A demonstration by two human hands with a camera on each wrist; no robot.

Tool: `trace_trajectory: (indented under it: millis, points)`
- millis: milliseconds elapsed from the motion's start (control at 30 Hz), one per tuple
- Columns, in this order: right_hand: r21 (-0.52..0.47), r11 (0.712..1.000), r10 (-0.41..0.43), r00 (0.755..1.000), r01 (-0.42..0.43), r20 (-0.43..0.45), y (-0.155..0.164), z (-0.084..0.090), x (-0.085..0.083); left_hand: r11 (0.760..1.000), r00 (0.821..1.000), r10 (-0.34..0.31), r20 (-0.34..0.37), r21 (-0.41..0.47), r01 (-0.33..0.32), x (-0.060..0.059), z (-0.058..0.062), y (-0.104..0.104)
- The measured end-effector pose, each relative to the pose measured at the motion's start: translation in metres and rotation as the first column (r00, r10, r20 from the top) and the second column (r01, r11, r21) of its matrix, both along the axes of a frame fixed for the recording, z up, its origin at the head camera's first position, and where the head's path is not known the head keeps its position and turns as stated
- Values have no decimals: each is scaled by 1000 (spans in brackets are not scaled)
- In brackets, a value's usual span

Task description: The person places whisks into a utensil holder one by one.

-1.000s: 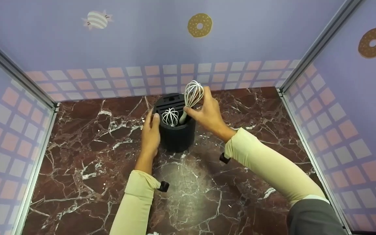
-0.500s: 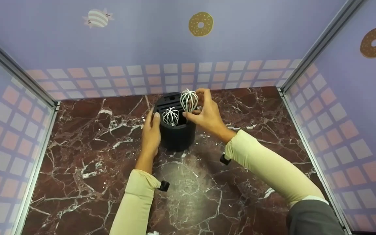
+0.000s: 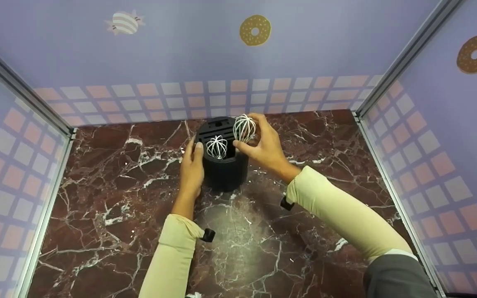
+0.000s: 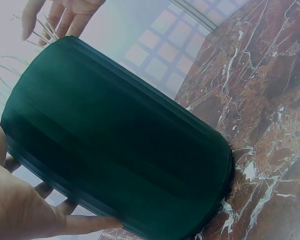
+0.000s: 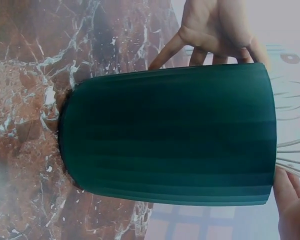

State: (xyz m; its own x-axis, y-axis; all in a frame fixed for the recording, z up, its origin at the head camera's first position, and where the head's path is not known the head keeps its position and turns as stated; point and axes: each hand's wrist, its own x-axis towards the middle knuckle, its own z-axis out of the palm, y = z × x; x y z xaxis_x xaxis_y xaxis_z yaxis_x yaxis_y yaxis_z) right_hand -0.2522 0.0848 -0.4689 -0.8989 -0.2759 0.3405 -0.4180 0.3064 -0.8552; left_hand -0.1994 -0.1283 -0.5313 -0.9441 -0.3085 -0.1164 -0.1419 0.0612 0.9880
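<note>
A black knife block (image 3: 224, 176) stands upright on the marble surface; it looks dark green in both wrist views. Slots and a wider opening show in its top. My left hand (image 3: 191, 171) holds its left side, thumb at the rim and other fingers farther back. One wire whisk (image 3: 217, 147) stands head up in the opening. Beside it, a second whisk (image 3: 244, 128) has its wire head between the thumb and fingers of my right hand (image 3: 266, 145). That whisk's handle is hidden inside the block. Wires of both whisks (image 5: 292, 150) stick out past the rim in the right wrist view.
A dark red marble tabletop (image 3: 118, 231) with white veins lies under the block. Purple panels with printed squares and doughnuts, such as the back wall (image 3: 180, 49), enclose it on three sides. Metal strips (image 3: 412, 54) run along the corners.
The right hand's whisk has gone lower into the block and its handle has dropped out of sight. Its head tipped left, then shifted slightly back right. The left hand and block stay put.
</note>
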Motion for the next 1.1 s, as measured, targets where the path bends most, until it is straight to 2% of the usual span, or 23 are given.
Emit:
trace_trajectory:
  millis: [133, 400, 767, 1100]
  points:
    - [-27, 999, 28, 999, -27, 47, -1, -1, 3, 1000, 1000, 6, 10, -13, -6, 0, 1, 0]
    - [88, 996, -12, 1000, 11, 13, 0, -1, 4, 1000, 1000, -5, 9, 3, 5, 0, 1, -1]
    - [20, 998, 66, 998, -66, -18, -1, -4, 6, 1000, 1000, -3, 15, 1, 3, 0, 0, -1]
    - [55, 996, 74, 997, -73, -14, 0, -4, 3, 1000, 1000, -10, 7, -17, 10, 0, 2, 0]
